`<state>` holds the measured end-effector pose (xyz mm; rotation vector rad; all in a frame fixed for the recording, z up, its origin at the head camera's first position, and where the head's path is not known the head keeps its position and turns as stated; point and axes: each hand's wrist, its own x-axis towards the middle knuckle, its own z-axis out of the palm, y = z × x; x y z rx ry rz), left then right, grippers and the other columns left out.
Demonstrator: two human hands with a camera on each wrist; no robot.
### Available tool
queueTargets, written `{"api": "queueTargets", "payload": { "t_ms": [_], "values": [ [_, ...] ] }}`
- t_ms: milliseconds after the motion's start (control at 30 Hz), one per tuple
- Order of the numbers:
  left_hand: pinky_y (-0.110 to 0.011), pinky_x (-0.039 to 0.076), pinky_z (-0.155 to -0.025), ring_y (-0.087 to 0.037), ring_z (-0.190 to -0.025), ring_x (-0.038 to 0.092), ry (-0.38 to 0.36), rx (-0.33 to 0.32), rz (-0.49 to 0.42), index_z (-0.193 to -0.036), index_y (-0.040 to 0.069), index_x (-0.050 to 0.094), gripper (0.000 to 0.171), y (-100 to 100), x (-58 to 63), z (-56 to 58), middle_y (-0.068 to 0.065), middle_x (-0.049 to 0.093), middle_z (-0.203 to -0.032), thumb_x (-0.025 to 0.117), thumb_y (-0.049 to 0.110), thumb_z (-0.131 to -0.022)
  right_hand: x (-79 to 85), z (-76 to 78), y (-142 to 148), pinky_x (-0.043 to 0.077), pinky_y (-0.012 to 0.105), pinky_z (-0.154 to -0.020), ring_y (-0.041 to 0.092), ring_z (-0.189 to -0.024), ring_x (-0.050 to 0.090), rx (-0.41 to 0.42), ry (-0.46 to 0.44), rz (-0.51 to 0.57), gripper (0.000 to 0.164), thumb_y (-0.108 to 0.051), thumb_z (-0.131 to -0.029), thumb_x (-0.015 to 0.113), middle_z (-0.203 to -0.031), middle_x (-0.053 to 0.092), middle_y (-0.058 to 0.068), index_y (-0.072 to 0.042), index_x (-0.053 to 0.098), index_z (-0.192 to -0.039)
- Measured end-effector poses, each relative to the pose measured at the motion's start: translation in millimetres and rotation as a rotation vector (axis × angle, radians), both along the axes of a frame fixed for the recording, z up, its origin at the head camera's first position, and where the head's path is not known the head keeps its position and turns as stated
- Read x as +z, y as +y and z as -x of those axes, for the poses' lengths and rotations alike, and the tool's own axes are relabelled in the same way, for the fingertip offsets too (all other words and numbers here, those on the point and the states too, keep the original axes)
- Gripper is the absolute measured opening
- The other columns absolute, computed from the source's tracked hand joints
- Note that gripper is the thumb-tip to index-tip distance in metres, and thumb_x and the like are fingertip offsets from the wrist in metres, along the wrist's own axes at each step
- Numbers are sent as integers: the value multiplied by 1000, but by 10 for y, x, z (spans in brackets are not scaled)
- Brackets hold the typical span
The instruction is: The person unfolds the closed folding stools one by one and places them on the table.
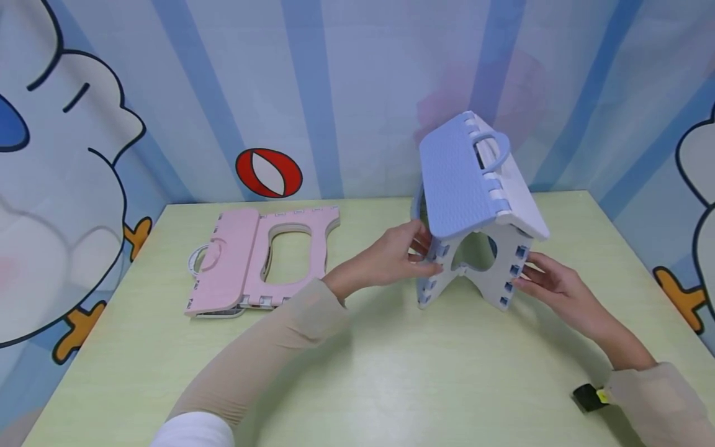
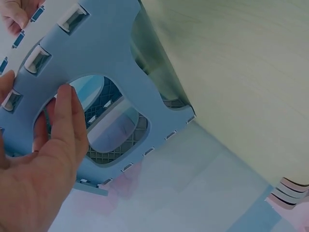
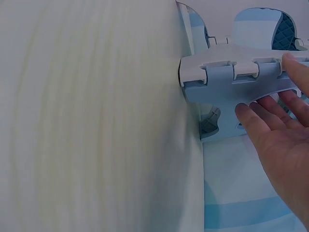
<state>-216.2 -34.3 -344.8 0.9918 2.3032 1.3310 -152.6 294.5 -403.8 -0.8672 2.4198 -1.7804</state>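
A blue-and-white folding stool [image 1: 455,180] stands partly unfolded toward the back right of the table, its two top halves peaked like a roof and a loop handle at the ridge. My left hand [image 1: 399,254] grips its left side, thumb on the hinged edge; in the left wrist view, fingers of that hand [image 2: 60,135] reach into the cutout of the blue side panel [image 2: 113,53]. On the opposite side, my right hand [image 1: 555,285] holds the other leg edge. The right wrist view shows its thumb [image 3: 294,70] on the hinges and its fingers curled at the panel's far side.
A pink folding stool [image 1: 223,261] lies folded flat at the left of the table [image 1: 391,385]. A small black object with a yellow part [image 1: 588,397] lies beside my right sleeve. A striped cartoon backdrop [image 1: 368,93] rises behind the table's far edge.
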Motion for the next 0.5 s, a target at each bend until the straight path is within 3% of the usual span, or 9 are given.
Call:
{"api": "queueTargets", "payload": {
  "t_ms": [333,500],
  "values": [
    [-34,50,-97,-22,-116,56,36,-37,101,-134,5,48,55,-137,79,17,-8,58,-124,76,22,-89,13,-50,40,48,15,-90,-6,-122,50,-98,-30,-82,49,4,-101,52,-137,50,-19,3,40,-149],
    [-32,48,-96,-18,-116,56,62,-4,148,-138,2,47,43,-230,146,37,-9,60,-125,60,10,-97,49,-65,71,46,14,-93,-5,-124,49,-98,-18,-94,49,3,-104,46,-141,48,-17,3,35,-151]
  ]
}}
